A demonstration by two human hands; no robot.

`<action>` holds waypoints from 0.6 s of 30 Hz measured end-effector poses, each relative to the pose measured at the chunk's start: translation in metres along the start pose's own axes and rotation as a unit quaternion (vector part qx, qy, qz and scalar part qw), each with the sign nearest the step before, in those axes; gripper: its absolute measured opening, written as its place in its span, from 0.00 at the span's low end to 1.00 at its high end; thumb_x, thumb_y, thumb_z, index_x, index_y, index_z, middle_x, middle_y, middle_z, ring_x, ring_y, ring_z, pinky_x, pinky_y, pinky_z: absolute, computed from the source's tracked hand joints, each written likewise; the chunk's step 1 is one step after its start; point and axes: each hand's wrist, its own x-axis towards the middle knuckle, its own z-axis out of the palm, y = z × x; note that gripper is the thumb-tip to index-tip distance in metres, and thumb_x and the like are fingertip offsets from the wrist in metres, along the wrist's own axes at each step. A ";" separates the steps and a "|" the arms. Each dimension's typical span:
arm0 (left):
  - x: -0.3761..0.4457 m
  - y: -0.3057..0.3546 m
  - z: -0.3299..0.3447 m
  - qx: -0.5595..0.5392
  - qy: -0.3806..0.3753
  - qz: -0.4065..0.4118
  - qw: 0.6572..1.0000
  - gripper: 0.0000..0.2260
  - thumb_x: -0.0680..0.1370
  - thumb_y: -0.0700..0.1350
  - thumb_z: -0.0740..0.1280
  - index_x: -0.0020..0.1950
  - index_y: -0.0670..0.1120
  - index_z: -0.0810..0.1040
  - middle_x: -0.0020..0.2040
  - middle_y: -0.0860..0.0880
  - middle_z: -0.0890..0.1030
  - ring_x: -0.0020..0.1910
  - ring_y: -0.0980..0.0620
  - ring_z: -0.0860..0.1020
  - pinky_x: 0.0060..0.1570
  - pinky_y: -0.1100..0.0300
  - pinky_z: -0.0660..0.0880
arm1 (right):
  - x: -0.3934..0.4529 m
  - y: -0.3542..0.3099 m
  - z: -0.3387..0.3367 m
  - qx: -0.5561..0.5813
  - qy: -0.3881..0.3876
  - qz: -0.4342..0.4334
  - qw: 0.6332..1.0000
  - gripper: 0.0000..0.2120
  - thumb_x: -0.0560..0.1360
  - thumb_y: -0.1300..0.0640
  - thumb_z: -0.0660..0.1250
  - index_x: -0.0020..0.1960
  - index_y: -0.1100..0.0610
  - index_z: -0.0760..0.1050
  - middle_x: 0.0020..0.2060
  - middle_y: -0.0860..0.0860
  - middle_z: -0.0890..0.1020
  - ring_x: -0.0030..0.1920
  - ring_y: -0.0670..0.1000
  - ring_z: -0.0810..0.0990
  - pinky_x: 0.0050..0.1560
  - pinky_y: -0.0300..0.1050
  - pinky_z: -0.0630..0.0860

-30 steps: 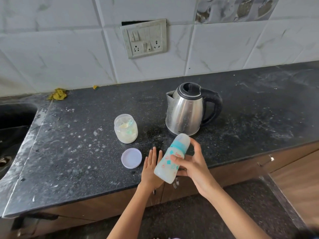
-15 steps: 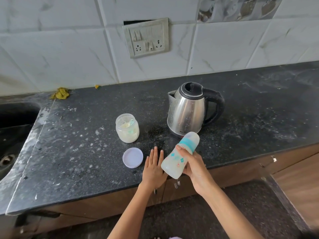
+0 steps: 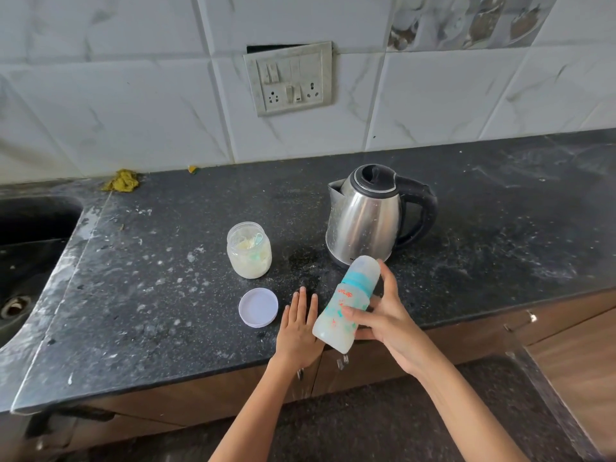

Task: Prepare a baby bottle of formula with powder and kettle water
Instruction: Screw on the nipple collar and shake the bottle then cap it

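Note:
My right hand grips a capped baby bottle with a teal collar and milky contents, held tilted above the counter's front edge. My left hand lies flat on the dark counter, fingers together, just left of the bottle. An open jar of pale formula powder with a scoop inside stands behind it. The jar's round lilac lid lies on the counter beside my left hand. A steel kettle with a black handle stands right behind the bottle.
A dark sink is set into the counter at the far left. A yellow cloth lies by the tiled wall. A socket plate sits on the wall above. Wooden cabinet doors run below the counter.
The bottle in my right hand has swung back and forth, its tilt changing between frames. My left hand stays flat on the counter.

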 end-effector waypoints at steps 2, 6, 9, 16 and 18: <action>-0.001 0.001 -0.004 -0.029 -0.002 -0.004 1.000 0.50 0.61 0.71 0.22 0.77 0.45 0.36 0.75 0.47 0.31 0.76 0.48 0.34 0.74 0.51 0.38 | 0.005 0.001 0.003 0.050 0.076 -0.040 0.995 0.44 0.69 0.64 0.74 0.72 0.36 0.53 0.59 0.54 0.79 0.58 0.55 0.82 0.45 0.54 0.83; 0.001 -0.004 -0.004 -0.017 -0.012 -0.016 1.000 0.39 0.71 0.62 0.44 0.76 0.40 0.57 0.77 0.40 0.53 0.76 0.42 0.57 0.68 0.44 0.69 | -0.002 0.001 0.014 0.024 0.030 -0.016 0.999 0.41 0.67 0.65 0.75 0.69 0.38 0.60 0.54 0.53 0.83 0.55 0.55 0.84 0.43 0.55 0.83; 0.002 -0.003 0.001 -0.030 -0.002 -0.033 0.999 0.37 0.71 0.60 0.50 0.75 0.40 0.61 0.73 0.39 0.64 0.73 0.41 0.62 0.59 0.44 0.76 | -0.005 0.000 0.018 0.047 0.026 -0.005 0.999 0.40 0.66 0.63 0.76 0.69 0.39 0.62 0.52 0.53 0.84 0.50 0.55 0.85 0.43 0.57 0.82; -0.007 0.000 -0.009 -0.101 0.074 -0.020 0.992 0.29 0.76 0.57 0.58 0.75 0.48 0.60 0.77 0.51 0.42 0.76 0.52 0.55 0.72 0.50 0.63 | -0.010 -0.003 0.023 0.056 0.008 -0.008 0.998 0.40 0.66 0.63 0.75 0.69 0.39 0.62 0.51 0.53 0.84 0.51 0.54 0.85 0.41 0.55 0.82; -0.004 0.000 -0.006 -0.058 0.057 0.000 0.997 0.37 0.75 0.66 0.45 0.78 0.45 0.52 0.76 0.47 0.40 0.77 0.46 0.51 0.74 0.48 0.54 | -0.003 -0.001 0.022 0.107 0.094 -0.024 0.989 0.37 0.69 0.64 0.74 0.70 0.41 0.61 0.54 0.55 0.82 0.48 0.55 0.86 0.40 0.54 0.82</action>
